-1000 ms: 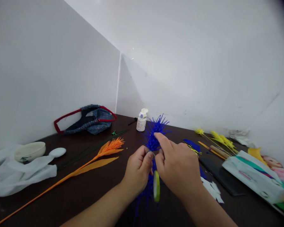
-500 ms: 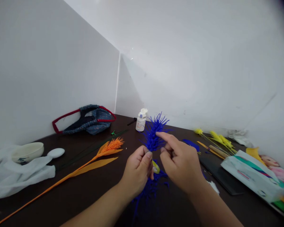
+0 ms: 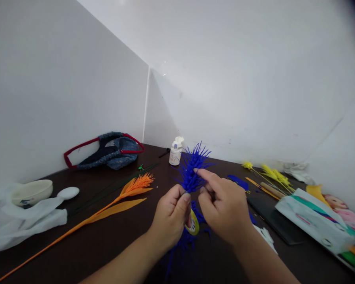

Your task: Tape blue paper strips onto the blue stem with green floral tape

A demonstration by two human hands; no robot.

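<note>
My left hand is closed around the base of a blue artificial wheat ear, which stands upright with its thin bristles spreading outward. A roll of tape with a yellow-green core shows just below the left fingers; whether they hold it is unclear. The outstretched index finger of my right hand touches the ear's right side, while the other fingers curl loosely with nothing visible in them. Beneath both hands, more blue bristly pieces lie on the dark table, partly hidden.
To the left lie an orange wheat stalk, a bowl, a white spoon and a denim bag. A white bottle stands behind. On the right are yellow wheat ears, a black flat object and a plastic packet.
The tape roll shows more fully below my left hand. My right index finger has shifted slightly down along the blue ear, still touching it.
</note>
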